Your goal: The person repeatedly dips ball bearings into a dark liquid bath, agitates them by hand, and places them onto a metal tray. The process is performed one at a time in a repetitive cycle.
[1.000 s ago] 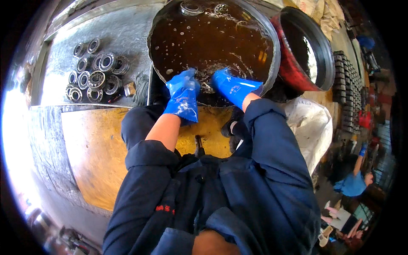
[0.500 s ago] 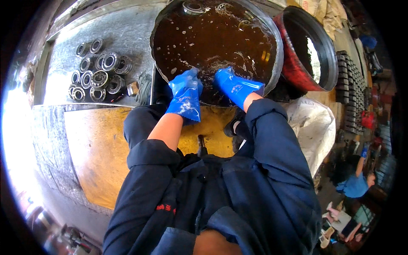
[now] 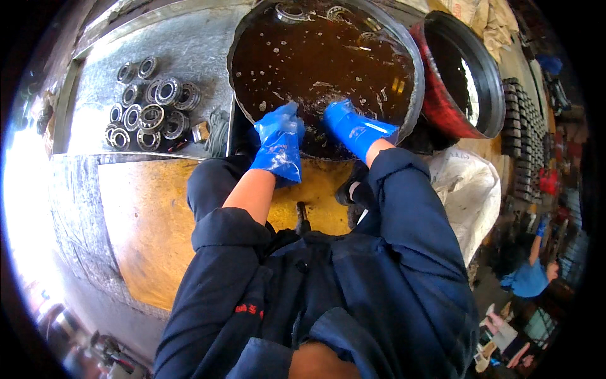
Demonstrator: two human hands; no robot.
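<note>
A large round metal tub (image 3: 413,95) of brown, murky liquid stands in front of me. Both my hands wear blue rubber gloves and reach over its near rim. My left hand (image 3: 278,134) is at the near left of the tub, its fingers curled and partly hidden. My right hand (image 3: 355,127) dips into the liquid, which covers its fingertips. Ripples and foam show between the hands; whatever they hold there is hidden. At the tub's far side, a metal bearing ring (image 3: 290,12) and another bearing (image 3: 339,14) lie partly in the liquid.
Several bearings (image 3: 151,117) sit grouped on a metal tray table (image 3: 211,63) at the left, beside a dark cloth (image 3: 218,129). A red drum (image 3: 435,76) stands right of the tub, a white sack (image 3: 464,189) nearer me. Stacked dark blocks (image 3: 521,126) line the right. Another person (image 3: 529,278) is farther right.
The whole view has shifted slightly. Both hands stay at the tub's near side with little movement, and the liquid's ripples and bubbles have changed.
</note>
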